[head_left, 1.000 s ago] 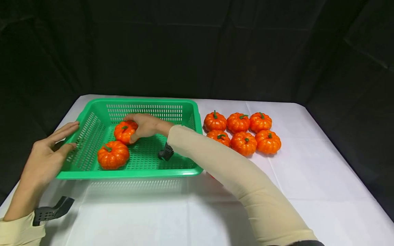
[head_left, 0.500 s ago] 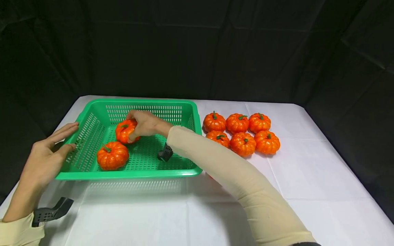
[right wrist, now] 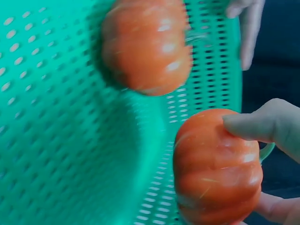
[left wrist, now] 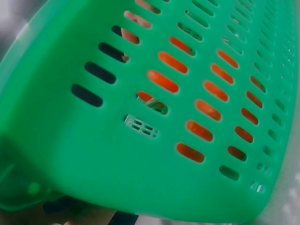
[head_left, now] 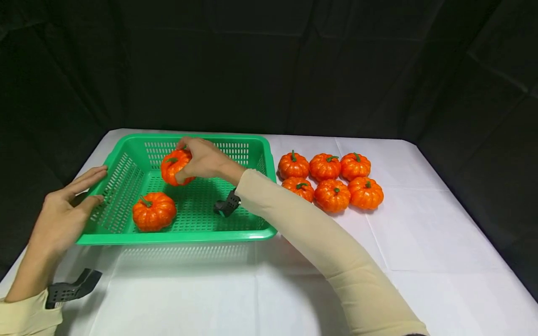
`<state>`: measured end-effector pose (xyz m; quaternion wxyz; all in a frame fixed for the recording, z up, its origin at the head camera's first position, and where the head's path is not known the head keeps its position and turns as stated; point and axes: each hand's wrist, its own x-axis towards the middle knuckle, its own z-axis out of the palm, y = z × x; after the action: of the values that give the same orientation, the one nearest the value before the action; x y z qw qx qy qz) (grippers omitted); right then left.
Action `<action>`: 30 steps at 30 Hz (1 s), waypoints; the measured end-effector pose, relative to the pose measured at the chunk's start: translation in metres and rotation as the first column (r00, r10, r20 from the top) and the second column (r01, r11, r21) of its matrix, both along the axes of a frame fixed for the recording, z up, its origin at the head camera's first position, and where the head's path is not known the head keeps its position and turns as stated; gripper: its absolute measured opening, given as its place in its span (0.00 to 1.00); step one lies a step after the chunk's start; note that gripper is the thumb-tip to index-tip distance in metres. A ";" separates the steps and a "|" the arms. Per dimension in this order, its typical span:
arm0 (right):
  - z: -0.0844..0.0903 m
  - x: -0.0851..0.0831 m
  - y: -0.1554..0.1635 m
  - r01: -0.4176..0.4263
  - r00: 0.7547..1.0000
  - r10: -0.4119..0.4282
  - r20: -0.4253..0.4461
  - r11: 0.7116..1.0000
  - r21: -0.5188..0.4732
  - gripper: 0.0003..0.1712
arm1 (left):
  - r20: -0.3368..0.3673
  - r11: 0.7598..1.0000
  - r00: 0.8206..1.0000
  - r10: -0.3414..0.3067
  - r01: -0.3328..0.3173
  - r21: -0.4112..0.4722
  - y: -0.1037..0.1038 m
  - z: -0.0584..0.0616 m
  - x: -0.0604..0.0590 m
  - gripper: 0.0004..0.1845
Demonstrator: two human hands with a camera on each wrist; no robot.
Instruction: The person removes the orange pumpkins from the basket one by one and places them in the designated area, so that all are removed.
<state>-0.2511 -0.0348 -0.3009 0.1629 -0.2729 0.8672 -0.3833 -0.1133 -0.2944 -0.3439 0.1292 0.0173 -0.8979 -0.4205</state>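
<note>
My right hand (head_left: pixel 205 158) grips a small orange pumpkin (head_left: pixel 172 168) with a green stem, held inside the green plastic basket (head_left: pixel 176 238). In the right wrist view the thumb (right wrist: pixel 255 123) presses on the side of this pumpkin, and other fingers show at its lower edge. A second pumpkin (head_left: pixel 154 212) sits on the basket floor near the front left. Resting against the basket's left rim, my left hand (head_left: pixel 63 217) has its fingers extended. The left wrist view is filled by the slotted basket wall (left wrist: pixel 117 164), with orange visible through the slots.
Several more pumpkins (head_left: pixel 333 196) stand in two rows on the white tablecloth (head_left: pixel 428 224), right of the basket. My right forearm (head_left: pixel 319 233) crosses the basket's right rim and overlaps the nearest ones. A black cloth (head_left: pixel 269 70) hangs behind the table.
My right hand has raised the gripped pumpkin from the basket floor and shifted it slightly back and to the right. The left hand, the basket and the other pumpkins stay where they were.
</note>
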 end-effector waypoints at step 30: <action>0.032 0.050 0.044 -0.009 0.998 0.023 0.065 0.978 -0.211 0.40 | -0.001 1.000 1.000 0.016 -0.016 0.015 0.002 0.000 0.000 0.27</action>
<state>-0.2011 0.0095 -0.2687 0.1653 -0.2827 0.8136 -0.4804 -0.1137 -0.2923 -0.3440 0.1332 0.0252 -0.8944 -0.4262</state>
